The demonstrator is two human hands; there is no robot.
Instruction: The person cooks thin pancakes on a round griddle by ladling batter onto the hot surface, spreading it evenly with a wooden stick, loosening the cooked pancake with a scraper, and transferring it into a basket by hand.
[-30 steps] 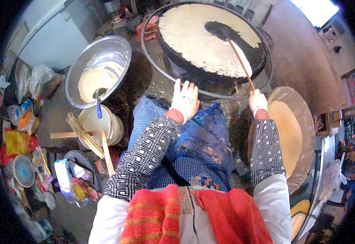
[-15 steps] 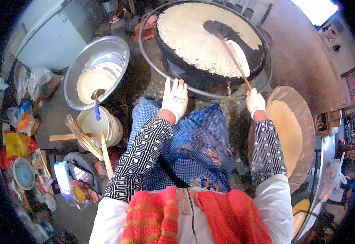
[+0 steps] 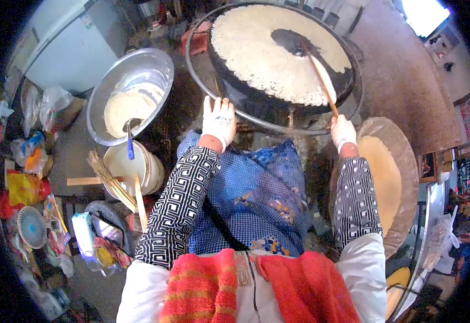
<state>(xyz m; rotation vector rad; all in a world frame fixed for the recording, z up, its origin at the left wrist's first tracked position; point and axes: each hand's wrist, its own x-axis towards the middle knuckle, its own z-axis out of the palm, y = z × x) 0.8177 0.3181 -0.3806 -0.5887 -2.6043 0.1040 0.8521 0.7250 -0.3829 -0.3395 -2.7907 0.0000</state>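
Note:
A round black griddle [image 3: 336,100] carries a wide pale layer of batter [image 3: 262,51], with a dark bare patch near its middle and right. My right hand [image 3: 343,132], in a white glove, is closed on the handle of a long wooden spreader [image 3: 317,70], whose white batter-coated side lies over the griddle's right part. My left hand [image 3: 219,123], also gloved, rests with its fingers extended against the metal ring [image 3: 193,70] around the griddle, at the ring's near left.
On the left stands a metal basin [image 3: 96,94] of batter with a blue-handled ladle [image 3: 130,148]. Below it, a white bucket [image 3: 153,167] holds a straw brush [image 3: 103,169] and wooden sticks. At right lies a round tray [image 3: 407,177] with a tan flat sheet.
My left hand has slid left along the ring. The spreader has swung round with my right hand, and the dark patch at the griddle's right has become smaller.

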